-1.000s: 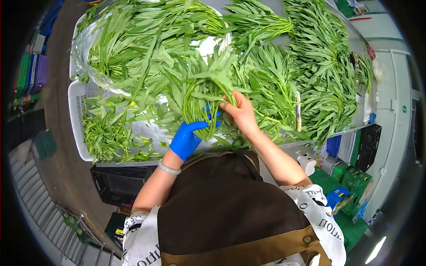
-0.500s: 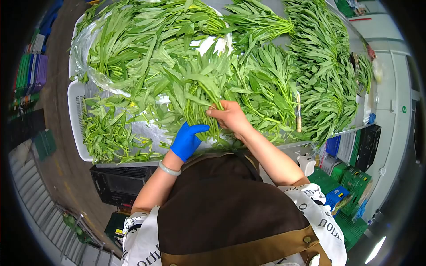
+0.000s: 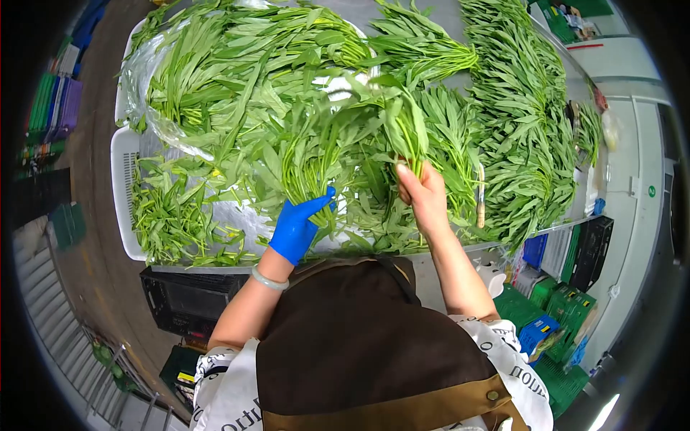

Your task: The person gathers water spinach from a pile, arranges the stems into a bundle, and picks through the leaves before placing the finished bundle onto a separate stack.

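Note:
My left hand [image 3: 298, 226], in a blue glove, grips a bunch of long-leaved green stalks [image 3: 305, 161] by their stems, just above the near table edge. To its right, my bare right hand [image 3: 425, 192] is raised and pinches a smaller sprig of the same greens [image 3: 402, 126], its leaves pointing away from me. Both hands hover over a table heaped with these greens.
A clear plastic sheet with a big pile of greens [image 3: 237, 65] lies at the far left. Trimmed scraps [image 3: 169, 215] fill a white crate [image 3: 121, 165] at the left. Sorted bundles [image 3: 525, 122] cover the right side. A knife [image 3: 480, 190] lies near my right hand. Green and blue crates [image 3: 557, 302] stand below.
My right hand has pulled away from the bunch to the right and upward, taking a small sprig with it. My left hand keeps its grip on the bunch.

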`<action>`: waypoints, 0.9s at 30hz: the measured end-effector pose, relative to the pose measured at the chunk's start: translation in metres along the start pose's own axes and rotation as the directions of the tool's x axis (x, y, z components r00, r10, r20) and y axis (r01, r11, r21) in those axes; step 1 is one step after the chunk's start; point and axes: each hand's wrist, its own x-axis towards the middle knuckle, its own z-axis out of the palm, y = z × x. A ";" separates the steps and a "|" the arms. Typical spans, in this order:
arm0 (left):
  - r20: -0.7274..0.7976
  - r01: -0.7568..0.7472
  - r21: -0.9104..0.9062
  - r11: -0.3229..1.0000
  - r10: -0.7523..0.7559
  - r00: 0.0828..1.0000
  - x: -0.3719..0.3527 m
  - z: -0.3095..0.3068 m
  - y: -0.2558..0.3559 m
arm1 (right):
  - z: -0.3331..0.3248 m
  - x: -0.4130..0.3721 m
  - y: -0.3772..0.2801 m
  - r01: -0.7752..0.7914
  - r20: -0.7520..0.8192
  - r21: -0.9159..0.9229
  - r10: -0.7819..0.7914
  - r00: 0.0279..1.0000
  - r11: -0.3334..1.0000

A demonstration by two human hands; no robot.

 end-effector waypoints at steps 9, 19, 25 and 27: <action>-0.016 0.028 0.032 0.999 -0.027 1.000 -0.005 0.009 -0.015 | 0.039 -0.027 0.031 -0.084 0.216 -0.223 0.133 0.967 0.971; -0.121 0.074 0.126 0.989 -0.058 0.991 -0.010 0.010 -0.022 | 0.041 -0.031 0.041 0.555 0.499 -0.786 -0.250 0.830 0.273; -0.026 0.011 0.368 0.930 -0.002 1.000 -0.013 0.019 -0.010 | 0.041 -0.033 0.017 0.675 0.633 -0.728 -0.263 0.728 0.115; -0.017 -0.068 0.534 0.843 0.091 0.996 -0.018 0.017 -0.002 | 0.027 -0.029 -0.002 0.668 0.627 -0.688 -0.231 0.744 0.283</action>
